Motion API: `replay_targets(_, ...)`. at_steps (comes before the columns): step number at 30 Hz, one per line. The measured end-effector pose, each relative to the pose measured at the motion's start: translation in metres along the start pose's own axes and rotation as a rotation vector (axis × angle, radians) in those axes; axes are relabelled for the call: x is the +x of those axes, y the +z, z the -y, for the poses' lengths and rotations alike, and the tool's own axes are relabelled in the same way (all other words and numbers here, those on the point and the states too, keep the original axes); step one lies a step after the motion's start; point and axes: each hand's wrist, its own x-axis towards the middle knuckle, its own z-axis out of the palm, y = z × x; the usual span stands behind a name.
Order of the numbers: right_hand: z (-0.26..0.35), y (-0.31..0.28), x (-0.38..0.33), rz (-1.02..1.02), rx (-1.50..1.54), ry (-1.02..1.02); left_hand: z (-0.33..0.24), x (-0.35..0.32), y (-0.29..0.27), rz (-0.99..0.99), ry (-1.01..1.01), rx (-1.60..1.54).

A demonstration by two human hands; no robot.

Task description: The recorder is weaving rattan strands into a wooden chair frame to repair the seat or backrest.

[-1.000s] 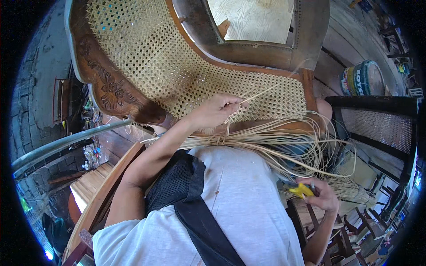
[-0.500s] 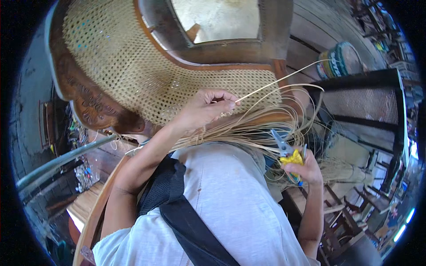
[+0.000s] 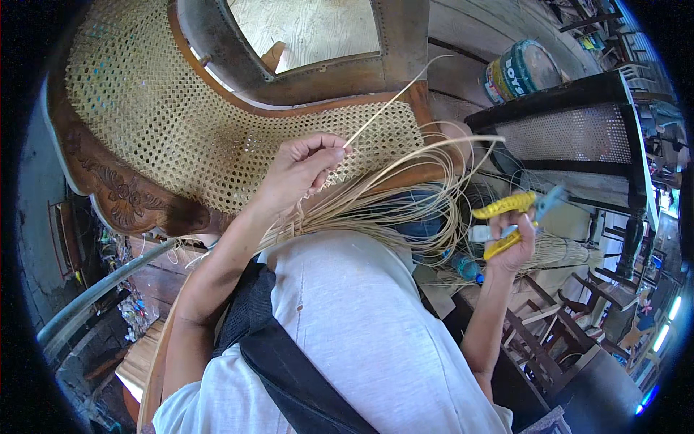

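Note:
My left hand (image 3: 302,168) is closed in a pinch on one end of a thin cane strand (image 3: 387,105). The strand's free part slants up to the right over the chair's woven cane seat (image 3: 238,137). Under that hand, a tied bundle of long cane strands (image 3: 376,206) lies across my lap, its loops curving at the right. My right hand (image 3: 512,239) is wrapped round yellow-handled snips (image 3: 506,205), held right of the bundle. Their handles are spread and the grey jaws point up and right. A small whitish piece beside the fingers is too unclear to name.
The seat has a carved dark wooden frame (image 3: 119,192). A paint bucket (image 3: 524,69) stands at the back right, near a black chair (image 3: 571,134) with a cane panel. A plastic bottle (image 3: 466,266) lies below the bundle. Wooden chair frames (image 3: 557,340) are at the lower right.
My right hand has risen and moved right, and the snips in it have turned from pointing up-left to pointing right. My left hand keeps its pinch on the strand. The view has shifted.

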Motion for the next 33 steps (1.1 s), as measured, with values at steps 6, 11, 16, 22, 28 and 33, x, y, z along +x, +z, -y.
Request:
replay_targets(6,0.042,0.054,-0.012,0.352,0.192,-0.280,0.007,-0.003,-0.007,0.023,0.275,0.248)
replay_targets(11,0.011,0.101,-0.030,0.495,-0.455,0.567,-0.016,-0.023,-0.001,0.006,0.204,0.254)
replay_targets(16,-0.033,0.144,-0.003,0.536,-1.061,0.635,-0.030,-0.047,-0.002,-0.044,0.234,0.209)
replay_targets(22,-0.041,0.173,0.014,0.706,-1.338,0.451,-0.036,-0.056,-0.009,0.025,0.134,0.223)
replay_targets(28,-0.053,0.170,0.016,0.764,-1.294,0.334,-0.040,-0.063,-0.013,0.054,0.197,0.238)
replay_targets(33,-0.057,0.173,0.013,0.663,-1.139,0.496,-0.047,-0.070,-0.013,0.027,0.197,0.193)
